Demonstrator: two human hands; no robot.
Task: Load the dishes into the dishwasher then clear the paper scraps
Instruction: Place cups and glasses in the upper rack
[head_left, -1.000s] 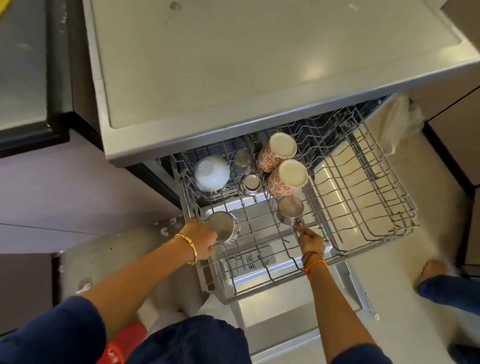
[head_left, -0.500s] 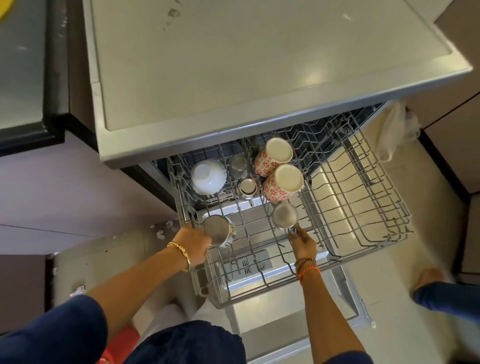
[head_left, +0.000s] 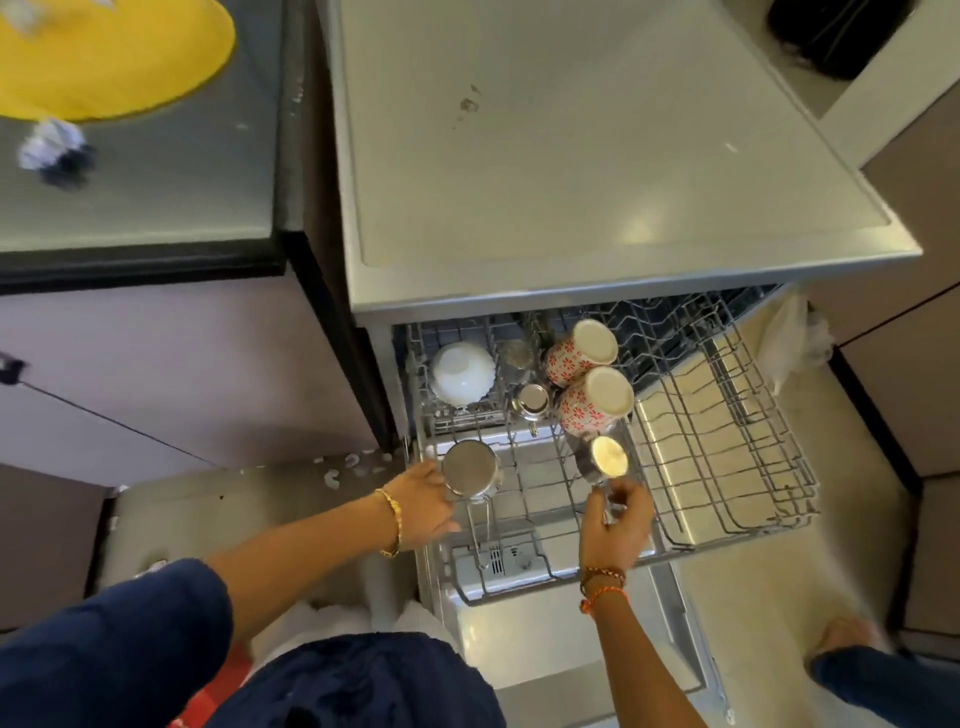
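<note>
The wire dishwasher rack (head_left: 727, 457) is carrying a white bowl (head_left: 462, 372), two flowered cups (head_left: 582, 351) lying tilted and steel cups (head_left: 470, 467). On the worktop (head_left: 156, 176) a yellow mat (head_left: 104, 57) and a crumpled paper scrap (head_left: 52, 148) are lying.

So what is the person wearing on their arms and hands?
The left hand is bare, with a thin gold bangle round the wrist and a dark blue sleeve higher up the arm. The right hand is bare too, with orange and dark thread bracelets tied at the wrist. No gloves, and no rings that I can make out.
</note>
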